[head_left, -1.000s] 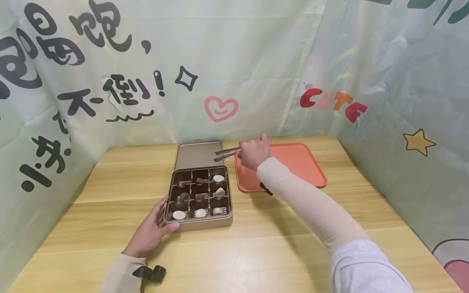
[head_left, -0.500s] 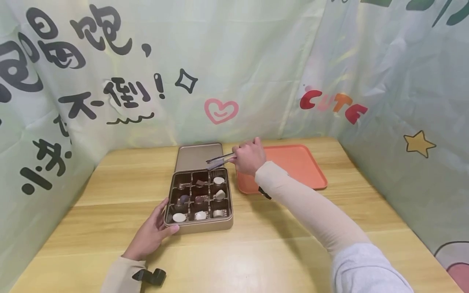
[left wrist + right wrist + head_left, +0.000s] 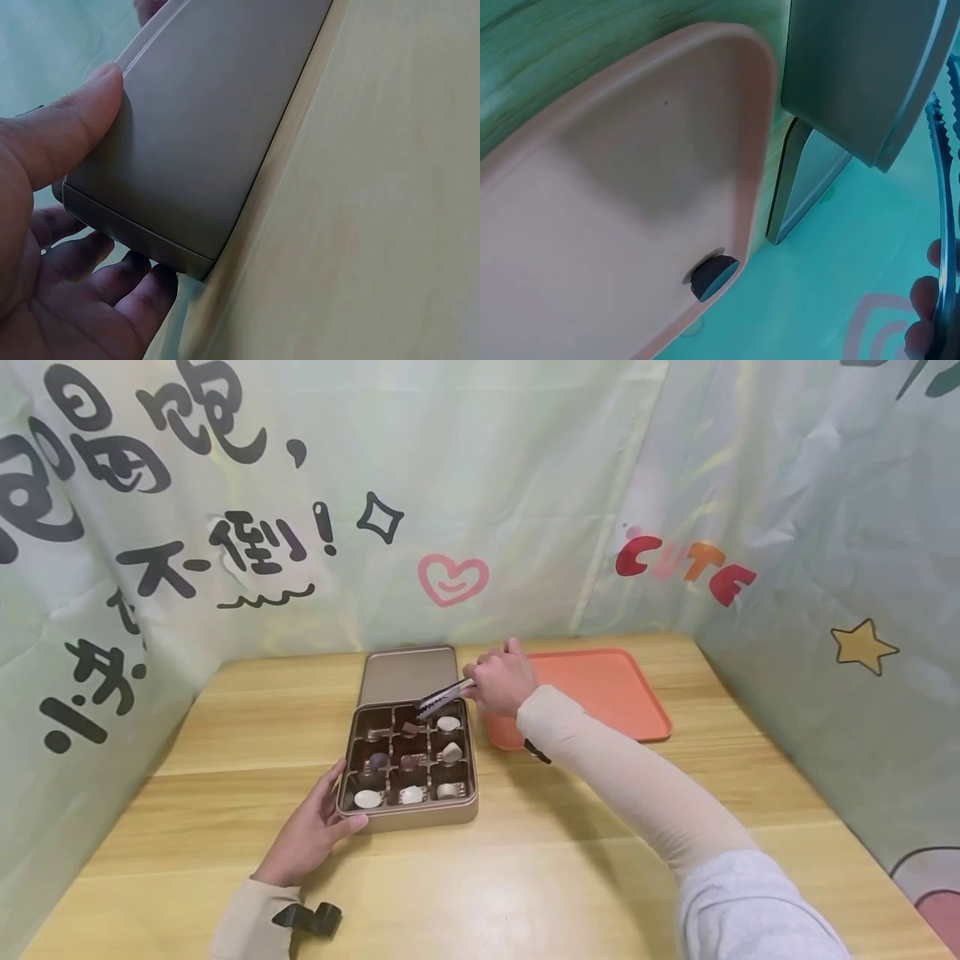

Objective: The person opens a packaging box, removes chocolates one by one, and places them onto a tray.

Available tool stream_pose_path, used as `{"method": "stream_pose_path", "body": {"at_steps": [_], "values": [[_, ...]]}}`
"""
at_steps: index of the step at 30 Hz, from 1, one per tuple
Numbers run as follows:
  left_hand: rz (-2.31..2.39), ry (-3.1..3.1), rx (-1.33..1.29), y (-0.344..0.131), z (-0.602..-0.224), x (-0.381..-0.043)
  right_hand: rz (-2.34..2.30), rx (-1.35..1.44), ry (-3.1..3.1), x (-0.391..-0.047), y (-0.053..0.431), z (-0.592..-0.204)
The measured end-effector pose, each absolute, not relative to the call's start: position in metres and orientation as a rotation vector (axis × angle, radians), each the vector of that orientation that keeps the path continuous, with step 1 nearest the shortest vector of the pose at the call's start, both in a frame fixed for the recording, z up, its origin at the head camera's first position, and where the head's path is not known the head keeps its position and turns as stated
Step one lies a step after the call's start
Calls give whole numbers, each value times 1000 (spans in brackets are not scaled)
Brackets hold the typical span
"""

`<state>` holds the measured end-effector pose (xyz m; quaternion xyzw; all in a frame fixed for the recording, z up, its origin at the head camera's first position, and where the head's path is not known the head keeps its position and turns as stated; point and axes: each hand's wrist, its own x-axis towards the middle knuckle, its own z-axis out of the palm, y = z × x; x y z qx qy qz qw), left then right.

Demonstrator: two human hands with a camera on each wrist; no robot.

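My left hand [image 3: 307,842] grips the front left corner of a brown tin [image 3: 420,818], thumb on the front wall and fingers along the left side. Compartments of a dark plastic insert hold chocolates, among them a brown square one [image 3: 410,728], a purple ball [image 3: 377,762] and a white oval [image 3: 367,798]. My right hand [image 3: 504,680] holds metal tongs [image 3: 444,697], their tips pointing down-left over the back middle compartment, just above the brown square. In the right wrist view, serrated tong tips show near the tin's rim with a gap between them.
Behind the tin lies its flat lid [image 3: 408,675]. An orange tray [image 3: 607,693] sits to the right, partly under my right forearm; the right wrist view shows a dark round piece [image 3: 714,277] in its corner. Printed cloth [image 3: 525,485] encloses the wooden table [image 3: 225,735].
My right hand has moved left and slightly toward me, bringing the tongs from over the lid to over the tin's back row. My left hand has stayed on the tin.
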<state>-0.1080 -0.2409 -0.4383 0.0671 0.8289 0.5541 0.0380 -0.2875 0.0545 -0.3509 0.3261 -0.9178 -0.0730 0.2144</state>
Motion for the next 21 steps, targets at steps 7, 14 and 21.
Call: {"method": "stream_pose_path", "body": {"at_steps": [7, 14, 21], "values": [[1674, 2554, 196, -242, -437, -108, -250, 909, -2624, -284, 44, -346], [1655, 2571, 192, -241, -437, -107, -343, 890, -2712, -278, 29, -334], [1655, 2574, 191, -241, -437, -107, -467, 881, -2781, -271, 12, -324]]}}
